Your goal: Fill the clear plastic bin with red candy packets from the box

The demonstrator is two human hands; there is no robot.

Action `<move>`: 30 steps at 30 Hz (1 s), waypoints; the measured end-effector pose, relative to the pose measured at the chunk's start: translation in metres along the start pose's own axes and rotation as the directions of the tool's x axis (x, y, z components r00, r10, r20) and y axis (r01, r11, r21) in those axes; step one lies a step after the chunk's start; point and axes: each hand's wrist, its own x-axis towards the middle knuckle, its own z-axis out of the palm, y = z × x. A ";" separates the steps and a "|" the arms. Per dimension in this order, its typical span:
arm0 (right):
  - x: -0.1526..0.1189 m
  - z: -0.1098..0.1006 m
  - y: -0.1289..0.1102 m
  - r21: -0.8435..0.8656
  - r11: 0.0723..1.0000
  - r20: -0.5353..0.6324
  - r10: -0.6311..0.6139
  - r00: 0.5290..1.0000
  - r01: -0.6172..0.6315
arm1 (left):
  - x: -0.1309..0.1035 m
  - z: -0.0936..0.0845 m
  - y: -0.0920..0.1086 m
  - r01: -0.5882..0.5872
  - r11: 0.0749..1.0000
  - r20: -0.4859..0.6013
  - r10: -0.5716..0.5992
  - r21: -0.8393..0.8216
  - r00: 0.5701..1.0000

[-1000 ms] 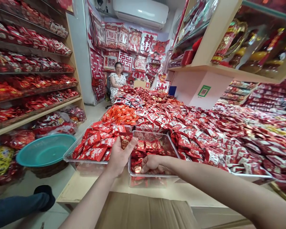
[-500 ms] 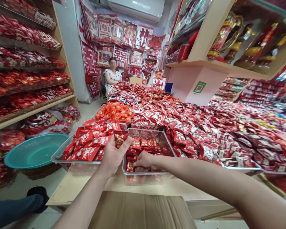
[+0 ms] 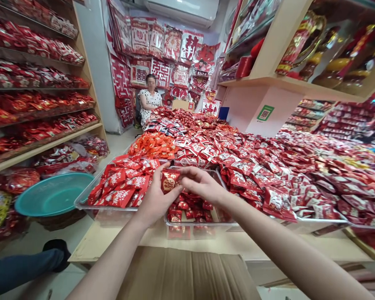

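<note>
A small red candy packet [image 3: 169, 181] with a gold round print stands upright between my hands. My left hand [image 3: 156, 199] grips it from the left, thumb in front and fingers behind. From the right, my right hand [image 3: 203, 184] reaches its edge with bent fingers pressed together; whether a second packet is behind them is hidden. Both hands are above a clear plastic bin [image 3: 203, 224] with similar small red packets [image 3: 176, 216] in it, its bottom partly showing. Beside it on the left, another clear bin [image 3: 81, 203] is heaped with larger red packets [image 3: 117, 196].
A cardboard sheet or box [image 3: 187, 275] lies close in front of me, below the wooden table edge [image 3: 112, 241]. Heaped red packets [image 3: 253, 166] stretch right and back. A teal basin [image 3: 53, 196] stands at left, near stocked shelves [image 3: 37, 143]. A person [image 3: 150, 100] sits at the back.
My right hand has come up out of the right bin to the packet in my left hand. The left hand has shifted slightly right, and the view has moved a little.
</note>
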 end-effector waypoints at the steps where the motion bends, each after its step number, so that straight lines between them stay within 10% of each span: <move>1: 0.001 0.002 -0.003 -0.027 1.000 0.017 -0.015 1.000 0.016 | 0.000 0.000 -0.001 -0.001 0.999 0.053 -0.002 0.043 0.999; 9: 0.008 -0.029 0.018 0.006 0.994 -0.227 0.106 0.968 -0.108 | 0.005 0.003 -0.009 0.033 0.999 0.117 -0.033 -0.001 0.993; 14: 0.010 -0.033 0.037 -0.355 0.880 -0.044 0.321 0.946 -0.315 | 0.006 0.000 -0.014 0.037 0.999 0.126 -0.038 0.011 0.991; 22: 0.029 0.003 0.009 -0.017 0.988 -0.159 0.150 0.976 -0.155 | 0.009 0.005 -0.008 0.126 0.990 0.167 -0.116 -0.057 0.979; 27: 0.023 0.000 0.010 -0.276 0.961 -0.233 -0.083 0.969 0.016 | 0.008 0.006 -0.009 0.105 0.988 0.139 -0.090 -0.109 0.986; 30: 0.015 -0.006 0.029 -0.373 0.883 -0.226 0.210 0.951 -0.284 | 0.007 0.007 -0.010 0.034 0.998 0.043 -0.032 -0.054 0.999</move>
